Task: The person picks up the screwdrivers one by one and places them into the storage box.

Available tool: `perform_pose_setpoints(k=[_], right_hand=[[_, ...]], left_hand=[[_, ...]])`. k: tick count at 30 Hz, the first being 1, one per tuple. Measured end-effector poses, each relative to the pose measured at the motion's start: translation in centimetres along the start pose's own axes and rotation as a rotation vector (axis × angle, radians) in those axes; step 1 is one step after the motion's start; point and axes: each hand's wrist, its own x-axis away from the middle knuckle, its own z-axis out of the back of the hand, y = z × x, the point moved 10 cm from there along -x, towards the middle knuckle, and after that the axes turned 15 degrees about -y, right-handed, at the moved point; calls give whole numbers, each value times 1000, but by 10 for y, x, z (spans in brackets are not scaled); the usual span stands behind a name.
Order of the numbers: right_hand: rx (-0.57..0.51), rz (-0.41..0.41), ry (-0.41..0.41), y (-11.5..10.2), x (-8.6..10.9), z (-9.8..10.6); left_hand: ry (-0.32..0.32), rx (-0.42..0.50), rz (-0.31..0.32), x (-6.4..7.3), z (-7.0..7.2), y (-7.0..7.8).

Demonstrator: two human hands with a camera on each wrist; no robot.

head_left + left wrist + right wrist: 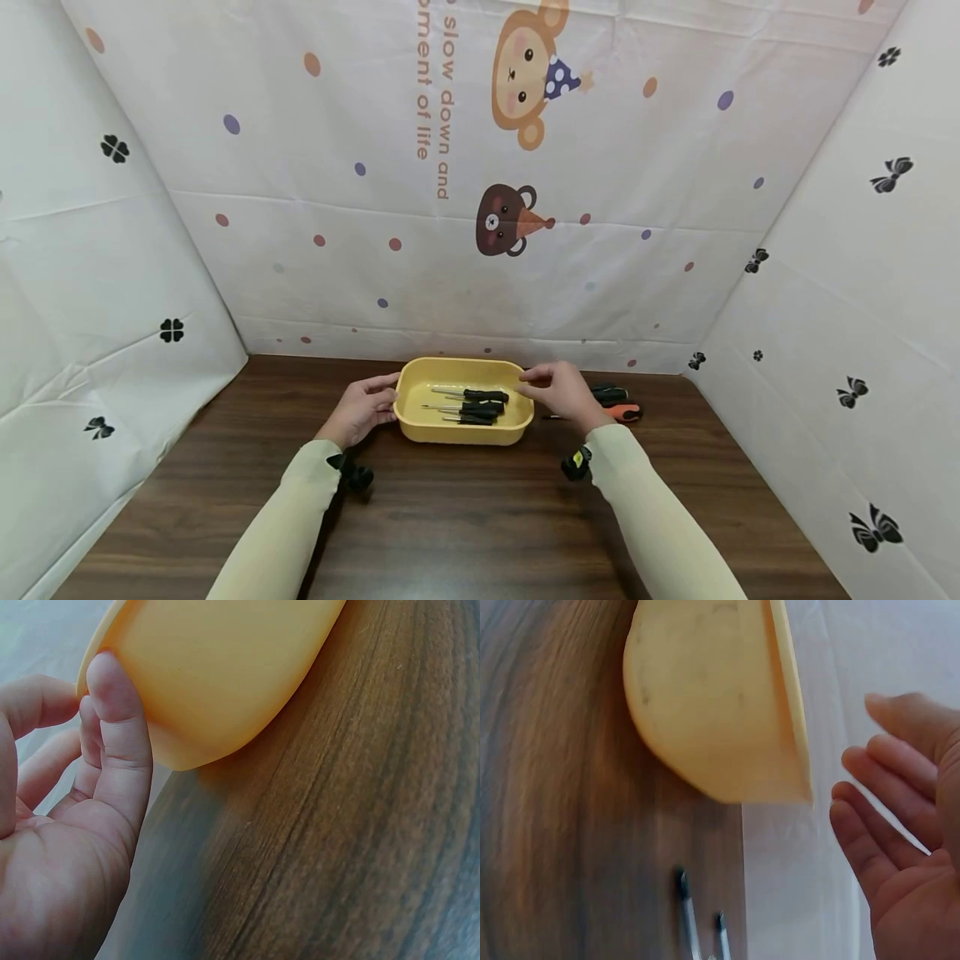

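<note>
A yellow plastic tray (450, 435) stands on the table, and several small screwdrivers (483, 408) with black handles lie inside it. At the tray's left end, my left hand (360, 410) pinches the rim; in the left wrist view its fingers (120, 742) lie against the outer wall. My right hand (564, 393) is by the tray's right end with its fingers loosely spread. A gap separates those fingers (862, 840) from the tray (705, 697) in the right wrist view, and nothing is in that hand.
Beyond my right hand lie an orange-handled screwdriver (624, 412) and dark-handled tools (609, 393), partly hidden by the hand. The brown wooden table (480, 517) ends at a printed cloth wall (420, 275) behind the tray. White cloth walls flank both sides.
</note>
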Motion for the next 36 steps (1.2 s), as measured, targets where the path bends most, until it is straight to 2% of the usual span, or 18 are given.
perform_pose_setpoints(k=[4, 18, 23, 31, 36], right_hand=[[-78, 17, 29, 13, 15, 8], [-201, 69, 92, 62, 63, 31], [-197, 70, 127, 85, 77, 40], [-182, 9, 153, 123, 96, 49], [-184, -2, 235, 139, 103, 61]], left_hand=[[-3, -2, -1, 1, -1, 1], [2, 8, -2, 0, 1, -2], [3, 13, -1, 0, 0, -1], [-2, 7, -7, 0, -2, -1], [15, 9, -1, 1, -1, -2]])
